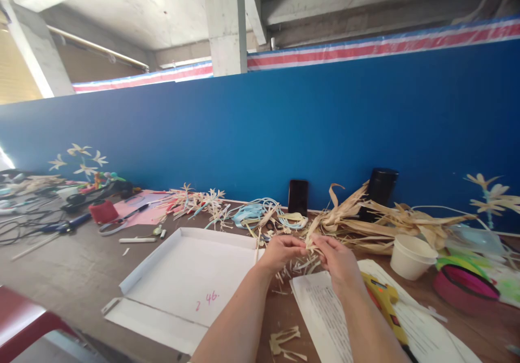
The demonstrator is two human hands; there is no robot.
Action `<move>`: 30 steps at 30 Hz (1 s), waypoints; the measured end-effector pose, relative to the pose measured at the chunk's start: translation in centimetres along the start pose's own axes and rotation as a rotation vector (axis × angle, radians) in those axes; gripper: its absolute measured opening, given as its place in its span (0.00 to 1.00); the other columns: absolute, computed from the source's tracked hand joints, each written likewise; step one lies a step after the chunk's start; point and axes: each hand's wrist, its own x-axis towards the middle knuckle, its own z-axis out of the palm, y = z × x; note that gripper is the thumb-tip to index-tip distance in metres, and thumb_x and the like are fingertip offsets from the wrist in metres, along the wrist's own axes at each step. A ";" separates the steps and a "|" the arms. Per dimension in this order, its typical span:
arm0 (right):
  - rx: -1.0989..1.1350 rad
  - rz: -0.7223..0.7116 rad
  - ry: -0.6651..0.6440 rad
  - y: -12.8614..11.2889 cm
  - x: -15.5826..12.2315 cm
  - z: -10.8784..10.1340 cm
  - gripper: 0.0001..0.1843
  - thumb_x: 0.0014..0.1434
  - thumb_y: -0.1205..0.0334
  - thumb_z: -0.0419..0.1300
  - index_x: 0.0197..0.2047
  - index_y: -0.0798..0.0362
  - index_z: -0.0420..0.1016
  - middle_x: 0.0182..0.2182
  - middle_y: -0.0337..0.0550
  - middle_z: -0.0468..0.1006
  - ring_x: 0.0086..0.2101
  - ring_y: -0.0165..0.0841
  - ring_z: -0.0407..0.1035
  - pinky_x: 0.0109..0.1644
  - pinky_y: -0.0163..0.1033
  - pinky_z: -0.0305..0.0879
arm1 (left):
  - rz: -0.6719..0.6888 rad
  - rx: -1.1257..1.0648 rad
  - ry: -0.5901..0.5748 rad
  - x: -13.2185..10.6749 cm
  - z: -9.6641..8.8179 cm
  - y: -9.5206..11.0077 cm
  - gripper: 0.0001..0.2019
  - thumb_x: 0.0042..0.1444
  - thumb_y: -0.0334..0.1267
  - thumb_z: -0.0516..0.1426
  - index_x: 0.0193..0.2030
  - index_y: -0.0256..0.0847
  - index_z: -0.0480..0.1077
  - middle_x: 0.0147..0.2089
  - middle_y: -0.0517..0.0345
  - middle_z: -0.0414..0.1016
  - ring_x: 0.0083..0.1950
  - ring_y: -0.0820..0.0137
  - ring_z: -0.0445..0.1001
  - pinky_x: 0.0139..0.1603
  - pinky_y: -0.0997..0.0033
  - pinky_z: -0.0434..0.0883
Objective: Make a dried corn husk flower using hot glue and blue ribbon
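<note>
My left hand (pixel 283 251) and my right hand (pixel 336 255) meet over the table, fingertips pinched together. Between them is a pale strip of dried corn husk (pixel 310 237), partly covered by the fingers. Just behind spreads a heap of dried corn husks (pixel 345 218). Small husk trimmings lie under the hands, and more cut husk scraps (pixel 287 342) are nearer to me. Below my right wrist are printed sheets (pixel 320 311) with a yellow glue gun (pixel 384 300) on top, partly hidden by my forearm.
An open white cardboard box (pixel 203 271) lies left. Behind are blue cords (pixel 247 214), a black phone (pixel 298 196) and a black cylinder (pixel 381 185). Right stand a white paper cup (pixel 412 263), a pink round container (pixel 465 298) and husk flowers (pixel 493 195). A blue partition (pixel 252 130) closes the back.
</note>
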 end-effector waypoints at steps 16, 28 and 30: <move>0.110 0.006 -0.207 -0.2 -0.4 0.0 0.17 0.41 0.49 0.66 0.25 0.55 0.73 0.17 0.35 0.67 0.16 0.22 0.49 0.19 0.31 0.40 | 0.134 0.194 -0.074 -0.2 -1.1 1.1 0.17 0.34 0.47 0.67 0.29 0.35 0.78 0.31 0.52 0.73 0.34 0.70 0.69 0.35 0.72 0.67; 0.162 0.007 -0.241 -0.5 -0.7 0.2 0.14 0.45 0.53 0.65 0.30 0.55 0.75 0.20 0.34 0.64 0.18 0.21 0.47 0.19 0.30 0.38 | 0.184 0.090 -0.138 -0.4 -1.3 1.4 0.14 0.37 0.42 0.67 0.29 0.35 0.77 0.29 0.54 0.72 0.33 0.72 0.68 0.35 0.73 0.65; 0.195 -0.012 -0.249 -0.4 -0.7 0.2 0.15 0.47 0.52 0.64 0.32 0.55 0.75 0.21 0.35 0.65 0.18 0.21 0.47 0.19 0.30 0.37 | 0.178 0.066 -0.131 -0.3 -1.3 1.3 0.13 0.36 0.42 0.67 0.28 0.34 0.77 0.29 0.54 0.71 0.32 0.73 0.68 0.34 0.73 0.64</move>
